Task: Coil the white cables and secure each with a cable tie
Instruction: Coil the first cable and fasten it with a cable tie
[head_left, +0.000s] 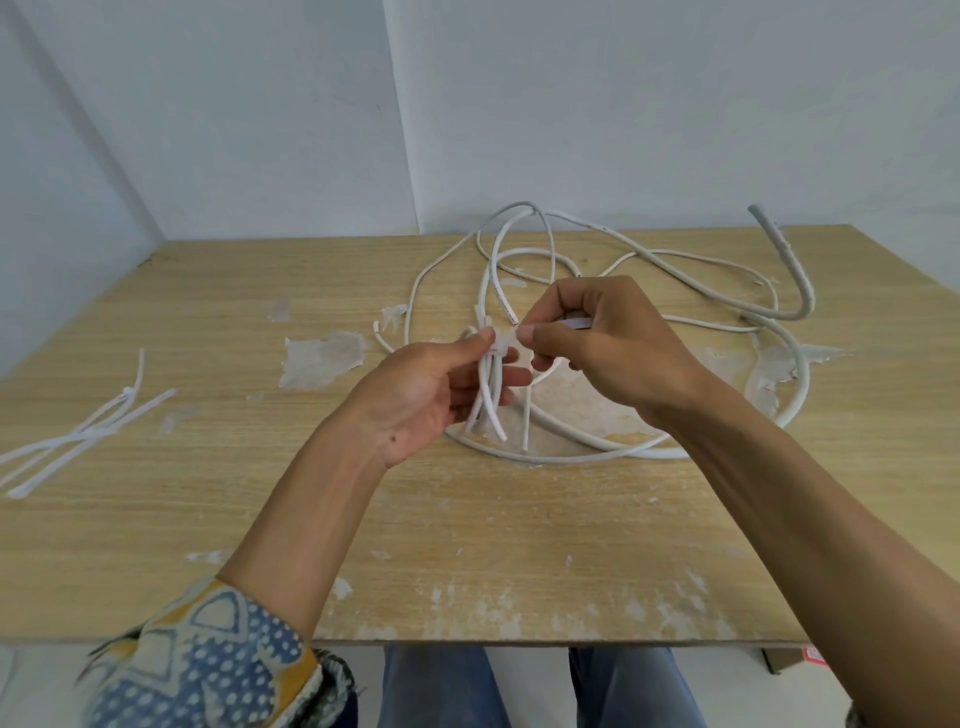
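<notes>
Above the middle of the wooden table (363, 519) my left hand (431, 395) holds a small bundle of thin white cable (491, 400), its strands hanging down between my fingers. A white cable tie (506, 340) wraps the top of that bundle. My right hand (602, 343) pinches the tie from the right, and the tie's tail pokes out past its fingers. Loose white cables (519, 249) sprawl in wide loops on the table behind and under my hands. A thicker white cable (795, 291) curves at the right.
A tied bundle of thin white cable (88, 431) lies near the table's left edge. Pale worn patches (322, 358) mark the tabletop. White walls stand behind and to the left of the table. My legs show below the near edge.
</notes>
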